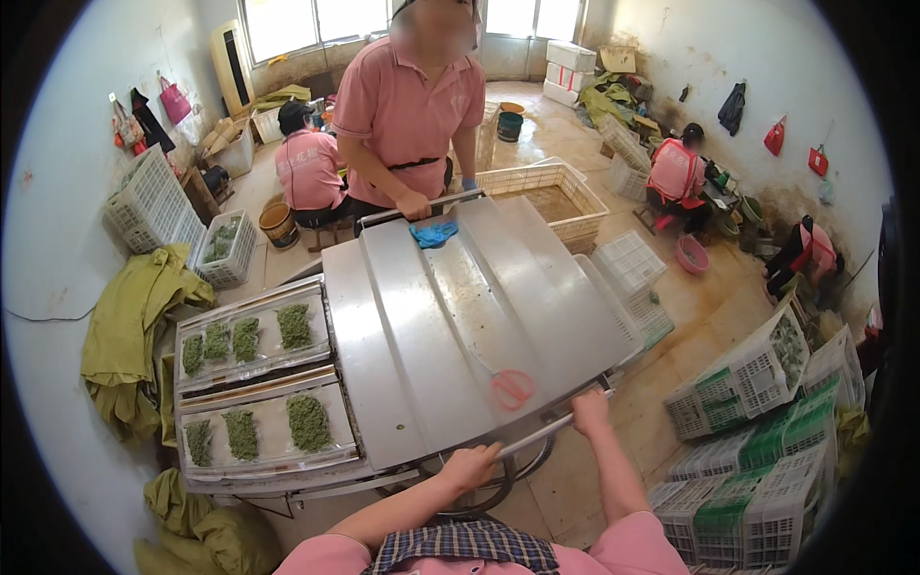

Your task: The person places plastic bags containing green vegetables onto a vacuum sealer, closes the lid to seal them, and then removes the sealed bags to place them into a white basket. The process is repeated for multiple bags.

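Observation:
My left hand (471, 467) is closed round the near handle bar (532, 437) of a wide ribbed metal lid (450, 316). My right hand (589, 410) wraps the same bar near its right end. Across from me, a co-worker in pink holds the far handle with one hand (414, 205). A crumpled blue glove or cloth (433, 234) lies by that far edge. Near my side of the lid is a flat red oval loop (512, 389) whose kind I cannot make out. Left of the lid, two metal trays (335, 458) carry several clumps of green plant matter (309, 424).
Stacked white and green crates (738, 508) stand on the right. Beyond the lid is a cream crate (585, 206). Olive sacks (134, 335) hang and lie at the left. Other people sit on low stools, one (309, 172) at the back left, another (677, 172) at the right.

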`<state>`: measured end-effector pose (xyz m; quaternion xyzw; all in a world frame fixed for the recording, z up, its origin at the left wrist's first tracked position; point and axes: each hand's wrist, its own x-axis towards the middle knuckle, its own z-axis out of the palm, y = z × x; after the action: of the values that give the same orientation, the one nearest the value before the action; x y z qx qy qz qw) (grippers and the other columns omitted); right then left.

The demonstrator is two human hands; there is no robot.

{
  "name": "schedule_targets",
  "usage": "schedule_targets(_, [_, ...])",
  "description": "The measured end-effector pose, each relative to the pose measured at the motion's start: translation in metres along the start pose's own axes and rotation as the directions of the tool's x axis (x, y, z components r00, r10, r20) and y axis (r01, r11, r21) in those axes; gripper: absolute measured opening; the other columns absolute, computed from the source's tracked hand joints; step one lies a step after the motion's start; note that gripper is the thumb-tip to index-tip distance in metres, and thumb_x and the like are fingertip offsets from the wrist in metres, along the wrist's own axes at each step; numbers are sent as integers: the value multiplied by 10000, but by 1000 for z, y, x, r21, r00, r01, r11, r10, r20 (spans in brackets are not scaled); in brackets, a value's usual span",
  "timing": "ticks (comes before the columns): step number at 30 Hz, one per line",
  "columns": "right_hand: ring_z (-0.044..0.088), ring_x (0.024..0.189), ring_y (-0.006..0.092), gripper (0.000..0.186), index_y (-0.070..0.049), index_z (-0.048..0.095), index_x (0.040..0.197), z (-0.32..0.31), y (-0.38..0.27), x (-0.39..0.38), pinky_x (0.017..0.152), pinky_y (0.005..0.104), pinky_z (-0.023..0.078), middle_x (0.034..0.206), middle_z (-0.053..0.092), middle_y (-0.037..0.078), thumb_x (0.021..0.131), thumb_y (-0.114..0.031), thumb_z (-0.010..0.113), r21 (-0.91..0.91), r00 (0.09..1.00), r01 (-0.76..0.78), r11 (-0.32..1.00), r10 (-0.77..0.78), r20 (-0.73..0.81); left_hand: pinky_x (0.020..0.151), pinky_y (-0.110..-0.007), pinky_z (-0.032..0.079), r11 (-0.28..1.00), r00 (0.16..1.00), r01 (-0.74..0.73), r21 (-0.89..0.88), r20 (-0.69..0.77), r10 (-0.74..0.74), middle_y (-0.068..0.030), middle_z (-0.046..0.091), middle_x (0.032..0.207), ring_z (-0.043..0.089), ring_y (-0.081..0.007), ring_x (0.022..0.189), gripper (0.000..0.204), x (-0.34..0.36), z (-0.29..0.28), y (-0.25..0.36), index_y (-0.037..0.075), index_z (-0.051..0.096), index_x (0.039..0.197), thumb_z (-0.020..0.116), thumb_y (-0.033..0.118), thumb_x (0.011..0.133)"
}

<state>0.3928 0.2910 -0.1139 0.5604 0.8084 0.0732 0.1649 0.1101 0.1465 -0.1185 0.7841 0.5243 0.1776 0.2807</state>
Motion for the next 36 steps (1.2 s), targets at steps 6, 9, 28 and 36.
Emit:
schedule_targets(6, [631,900,260,220,-158,738,857,-28,-30,-7,899,380,414,848,691,67,644,-208,714,63,982,38,997,-26,-188,856,-424,493,939,934,-299,-171,-252,251,-191,565,1131,557,-363,1044,507,-6,-15,-16,70,500,1300,608,104,805])
schedule_targets(9, [634,942,310,410,-128,715,1030,-79,-80,-27,928,412,438,961,702,86,645,-260,771,373,971,170,912,-219,95,845,-410,489,872,925,-361,-330,-247,289,-155,606,1074,578,-344,996,382,-34,-51,-36,54,574,1190,598,62,809])
schedule_targets(28, [474,1244,386,1261,6,160,1485,-175,-582,30,1033,430,396,1326,492,277,558,-469,872,721,975,-220,658,134,175,1025,-435,386,294,47,880,-374,-547,-836,-283,474,1314,455,-374,1212,968,-532,-230,-406,-6,343,1365,861,369,638])
schedule_targets(36, [649,944,213,569,26,565,1183,-160,-595,38,793,378,550,1041,663,122,679,-66,814,838,901,-426,-340,-69,429,832,-336,512,-77,366,370,-926,221,-904,-113,648,1096,616,-200,1018,589,-530,-261,-443,-27,553,1209,814,211,737])
